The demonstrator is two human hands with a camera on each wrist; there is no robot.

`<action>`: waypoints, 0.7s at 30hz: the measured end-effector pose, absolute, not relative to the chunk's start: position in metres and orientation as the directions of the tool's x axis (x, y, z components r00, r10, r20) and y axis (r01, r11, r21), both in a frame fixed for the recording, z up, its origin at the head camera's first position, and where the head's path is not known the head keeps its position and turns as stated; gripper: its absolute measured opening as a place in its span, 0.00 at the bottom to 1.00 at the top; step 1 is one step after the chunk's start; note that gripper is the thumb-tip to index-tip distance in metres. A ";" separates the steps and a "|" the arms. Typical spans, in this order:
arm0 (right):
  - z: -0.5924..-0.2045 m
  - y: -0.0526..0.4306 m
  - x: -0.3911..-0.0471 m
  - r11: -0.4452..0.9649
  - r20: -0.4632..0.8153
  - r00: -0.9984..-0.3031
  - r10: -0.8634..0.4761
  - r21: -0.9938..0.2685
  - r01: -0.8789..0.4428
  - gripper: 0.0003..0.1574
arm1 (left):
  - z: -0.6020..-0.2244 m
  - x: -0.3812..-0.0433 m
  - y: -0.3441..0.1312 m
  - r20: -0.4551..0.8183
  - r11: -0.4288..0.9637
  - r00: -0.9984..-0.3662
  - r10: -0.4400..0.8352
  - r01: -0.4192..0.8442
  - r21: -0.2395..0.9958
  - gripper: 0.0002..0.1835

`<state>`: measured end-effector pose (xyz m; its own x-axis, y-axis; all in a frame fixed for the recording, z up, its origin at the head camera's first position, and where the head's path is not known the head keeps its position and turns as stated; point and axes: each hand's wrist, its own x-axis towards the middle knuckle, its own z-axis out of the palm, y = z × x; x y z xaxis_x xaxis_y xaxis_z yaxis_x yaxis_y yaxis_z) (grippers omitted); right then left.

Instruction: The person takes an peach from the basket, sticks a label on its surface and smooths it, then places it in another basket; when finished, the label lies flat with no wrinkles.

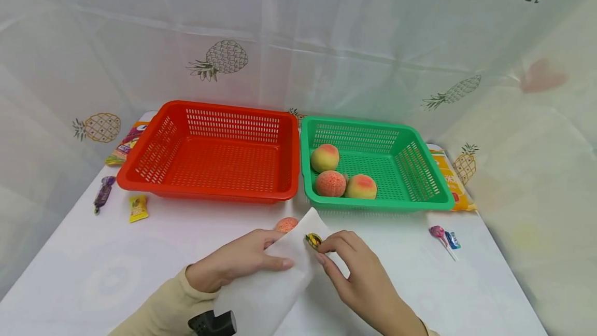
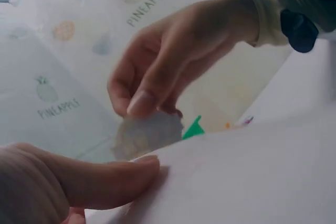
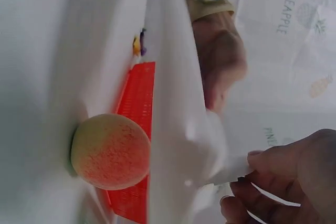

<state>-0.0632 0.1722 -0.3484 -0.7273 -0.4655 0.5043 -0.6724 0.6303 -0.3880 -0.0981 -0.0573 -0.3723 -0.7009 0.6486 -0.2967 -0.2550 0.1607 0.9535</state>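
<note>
My left hand (image 1: 249,259) holds a white sheet of paper (image 1: 268,294), its thumb lying across the near face. The sheet stands tilted above the table. At its upper right part, my right hand (image 1: 361,276) pinches a small yellow-and-dark sticker (image 1: 313,241) between thumb and fingertips. From the left wrist view, the pale back of the sticker (image 2: 149,134) shows beyond the sheet's edge. A peach (image 3: 111,151) rests on the table behind the paper, partly covered by it in the head view.
A red basket (image 1: 210,193) stands at the back left. Beside it, a green basket (image 1: 382,204) contains several peaches (image 1: 325,158). Wrapped candies (image 1: 138,208) lie at left; a lollipop (image 1: 438,232) and a blue packet (image 1: 452,240) lie at right. Snack bags (image 1: 452,180) lie behind the baskets.
</note>
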 end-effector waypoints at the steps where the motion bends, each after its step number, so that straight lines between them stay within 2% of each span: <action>1: -0.347 0.174 -0.063 0.628 0.508 -0.731 -0.456 -0.399 -0.668 0.12 | -0.375 -0.098 -0.059 -0.298 0.177 -0.696 0.653 -0.242 0.954 0.19; 8: -0.341 0.188 -0.061 0.634 0.488 -0.777 -0.398 -0.466 -0.617 0.14 | -0.394 -0.097 -0.075 -0.332 0.371 -0.603 0.725 -0.064 0.926 0.21; 13: -0.340 0.193 -0.059 0.620 0.342 -0.863 -0.371 -0.601 -0.505 0.09 | -0.405 -0.095 -0.076 -0.374 0.465 -0.552 0.745 0.028 0.885 0.22; 15: -0.340 0.193 -0.058 0.604 0.275 -0.887 -0.372 -0.653 -0.456 0.06 | -0.409 -0.094 -0.074 -0.341 0.496 -0.565 0.751 0.142 0.857 0.23; 17: -0.341 0.191 -0.058 0.583 0.249 -0.890 -0.382 -0.682 -0.441 0.04 | -0.413 -0.092 -0.070 -0.273 0.552 -0.614 0.741 0.325 0.768 0.22; 19: -0.343 0.190 -0.058 0.573 0.250 -0.886 -0.390 -0.688 -0.446 0.03 | -0.415 -0.088 -0.067 -0.178 0.632 -0.680 0.712 0.509 0.584 0.22; 21: -0.344 0.188 -0.058 0.570 0.263 -0.882 -0.391 -0.684 -0.456 0.03 | -0.414 -0.083 -0.063 -0.087 0.711 -0.740 0.667 0.597 0.372 0.24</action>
<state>-0.0583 0.1884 -0.3440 -0.8822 -0.3909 0.2625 -0.4559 0.5699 -0.6837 -0.0826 -0.0631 -0.4141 -0.7398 0.6671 -0.0869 0.5971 0.7107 0.3720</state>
